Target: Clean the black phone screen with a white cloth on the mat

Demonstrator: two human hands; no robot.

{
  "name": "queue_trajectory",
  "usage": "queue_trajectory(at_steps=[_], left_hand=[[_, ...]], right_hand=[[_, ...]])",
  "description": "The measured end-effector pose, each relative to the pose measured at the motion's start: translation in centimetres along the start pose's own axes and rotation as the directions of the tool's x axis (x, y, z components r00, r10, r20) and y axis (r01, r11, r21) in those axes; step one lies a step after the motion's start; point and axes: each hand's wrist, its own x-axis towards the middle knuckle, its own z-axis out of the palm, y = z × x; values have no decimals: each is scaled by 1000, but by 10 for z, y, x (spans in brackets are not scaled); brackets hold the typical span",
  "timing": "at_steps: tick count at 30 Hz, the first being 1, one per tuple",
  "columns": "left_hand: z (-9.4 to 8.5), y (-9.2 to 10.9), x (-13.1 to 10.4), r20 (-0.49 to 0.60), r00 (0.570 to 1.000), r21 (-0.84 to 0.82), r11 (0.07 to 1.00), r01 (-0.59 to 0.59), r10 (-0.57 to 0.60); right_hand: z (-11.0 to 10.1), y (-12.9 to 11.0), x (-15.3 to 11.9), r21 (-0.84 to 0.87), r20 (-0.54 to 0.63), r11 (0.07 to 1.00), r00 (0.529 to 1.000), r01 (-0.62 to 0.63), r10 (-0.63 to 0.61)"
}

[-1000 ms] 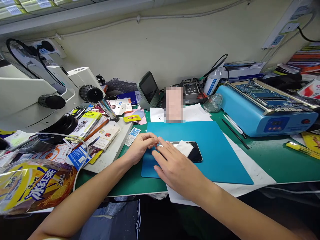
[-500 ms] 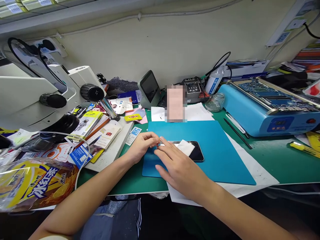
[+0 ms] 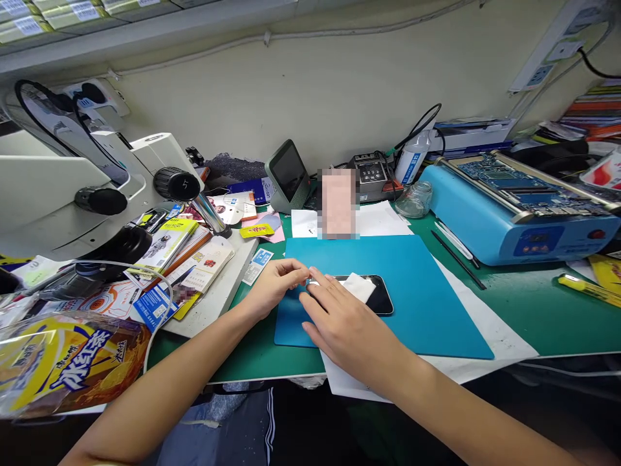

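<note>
A smartphone with a dark screen lies on the blue mat. A folded white cloth or tissue covers part of its screen. My left hand is at the phone's left end, thumb and forefinger pinched together; whatever sits between them is too small to make out. Over the phone's left part and the cloth's near side lies my right hand, palm down. Its fingers are stretched out and the thumb stands apart. The right fingertips meet the left ones, and they hide that end of the phone.
On the left stand a microscope, piled booklets and a plastic-wrapped drink pack. Behind the mat are a small smart display and a blurred pink object. A blue machine bearing circuit boards, a glass jar and pen-like tools occupy the right.
The view has shifted slightly. Both hands keep nearly the same pose at the phone, with only small finger movement; the cloth and phone stay in place.
</note>
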Motion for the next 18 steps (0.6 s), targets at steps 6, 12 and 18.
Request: queue_trajectory(at_steps=[6,12,18], left_hand=[[-1,1,-1,14,1000,-17,1000,8,-7],[-2,0,-1,39,999,-24,1000,-1,2],[1,4,0,19,998,39,997,-60,59]], right_hand=[[2,-2,-1,-23,-30,1000,999,19,-20],[-5,0,0,143,-37,990,999,-15,21],[-47,1,-31,391,-155,920,985,-8,74]])
